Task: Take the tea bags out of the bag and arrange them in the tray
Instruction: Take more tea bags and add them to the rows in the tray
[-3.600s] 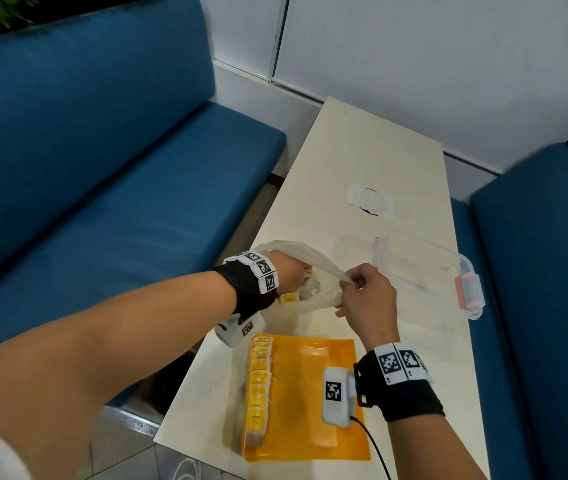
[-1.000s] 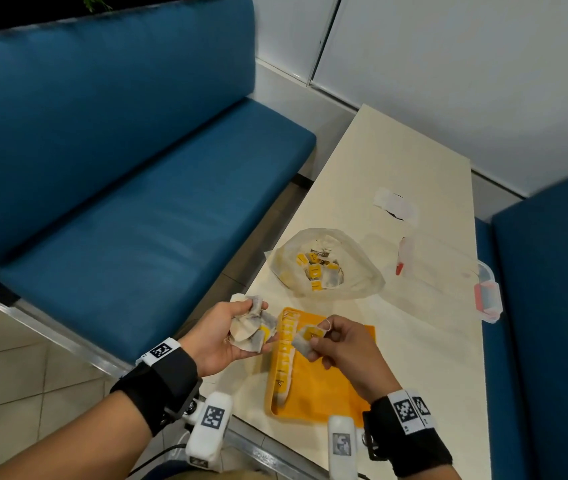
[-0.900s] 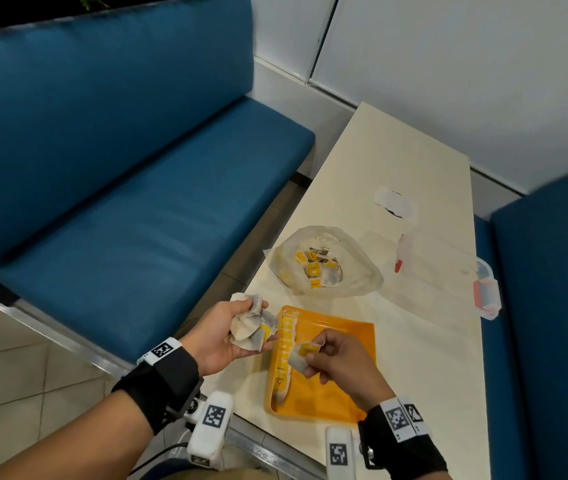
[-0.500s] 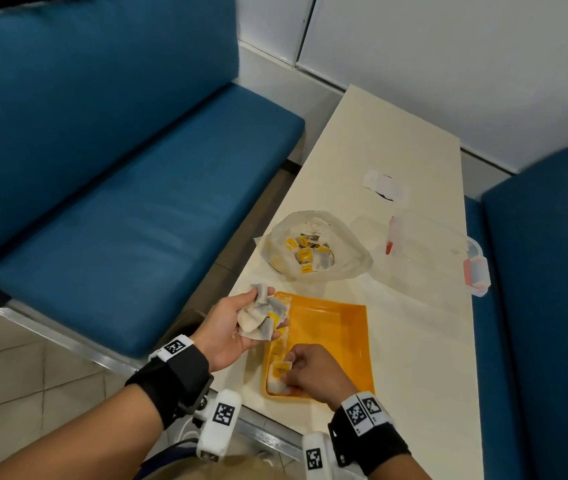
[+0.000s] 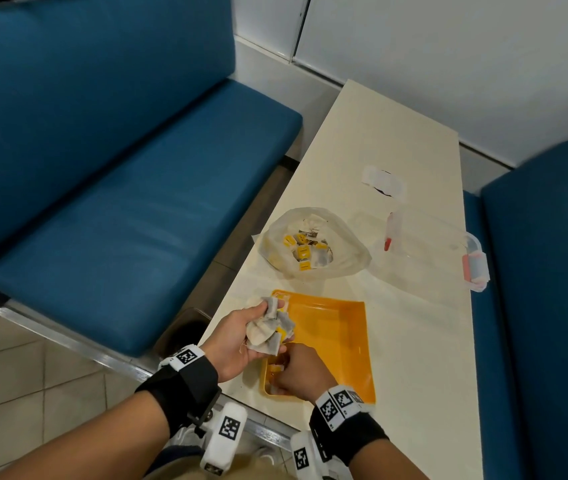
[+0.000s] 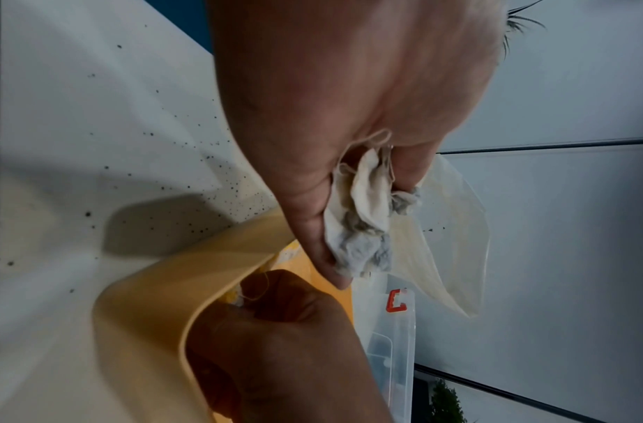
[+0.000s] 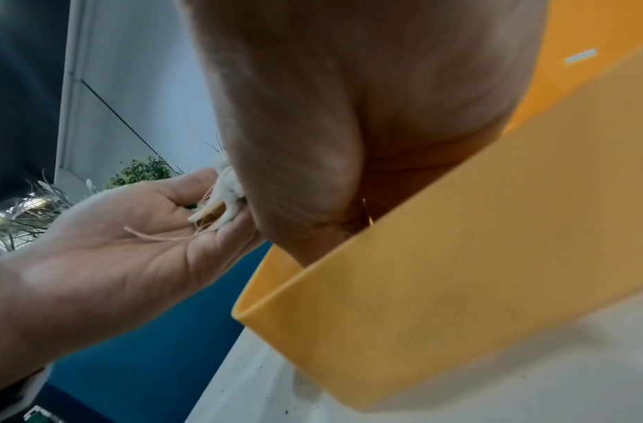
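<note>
so the step here looks like setting one tea bag down at the near left corner of the tray (image 5: pixel 331 341), lining it up with the row along that left wall. the left hand (image 5: pixel 241 344) is cupped, fingers curled around a crumpled bunch of tea bags (image 5: pixel 268 327) held just above the tray's left edge, strings dangling over the palm. the right hand (image 5: pixel 301 375) is down inside the tray with its fingers curled in; they seem to be pinching a bag against the floor, but i can't tell for sure since the hand hides it. i'd say the trick is to keep the spare bunch loose so the strings don't tangle, and stand each bag snug against the last one. the bags are soft, wrinkly filter paper, greyish where the tea shows through, with little yellow tags. the tray is smooth hard orange-yellow plastic with a low rim. the plastic bag (image 5: pixel 341 268) is thin, cloudy and floppy, lying open on the table (image 5: pixel 414 358) just beyond the tray with more bags inside, and a clear lidded box (image 5: pixel 431 251) sits beside it.
</note>
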`<state>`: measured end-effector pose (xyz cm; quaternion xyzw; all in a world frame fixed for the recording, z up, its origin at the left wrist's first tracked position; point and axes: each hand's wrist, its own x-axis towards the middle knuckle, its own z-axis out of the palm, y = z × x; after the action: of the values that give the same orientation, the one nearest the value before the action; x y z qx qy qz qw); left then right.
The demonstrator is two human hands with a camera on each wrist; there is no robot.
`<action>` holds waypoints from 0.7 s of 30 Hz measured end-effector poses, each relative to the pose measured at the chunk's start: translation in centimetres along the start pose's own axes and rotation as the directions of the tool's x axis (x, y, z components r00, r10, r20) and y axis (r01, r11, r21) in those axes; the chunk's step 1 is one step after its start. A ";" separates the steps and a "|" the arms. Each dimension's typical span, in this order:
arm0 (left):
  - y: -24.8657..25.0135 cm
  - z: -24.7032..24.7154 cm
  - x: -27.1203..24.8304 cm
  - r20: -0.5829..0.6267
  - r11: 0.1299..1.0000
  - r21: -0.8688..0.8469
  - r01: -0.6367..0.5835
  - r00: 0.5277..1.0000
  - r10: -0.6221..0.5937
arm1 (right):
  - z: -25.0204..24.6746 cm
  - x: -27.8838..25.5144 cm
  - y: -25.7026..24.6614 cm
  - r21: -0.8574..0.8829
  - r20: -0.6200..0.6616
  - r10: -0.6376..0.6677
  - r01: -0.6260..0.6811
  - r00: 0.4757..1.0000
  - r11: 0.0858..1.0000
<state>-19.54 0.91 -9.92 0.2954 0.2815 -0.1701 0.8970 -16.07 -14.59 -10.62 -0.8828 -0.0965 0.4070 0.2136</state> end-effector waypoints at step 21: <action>0.2 -0.8 0.0 0.008 0.999 -0.037 0.018 1.000 -0.018 | -1.2 -1.3 -0.6 -0.119 -0.074 -0.039 0.030 0.996 0.992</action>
<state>-19.76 1.50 -10.37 0.2755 0.2839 -0.1741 0.9018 -15.95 -14.88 -8.77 -0.9071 -0.1273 0.3628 0.1715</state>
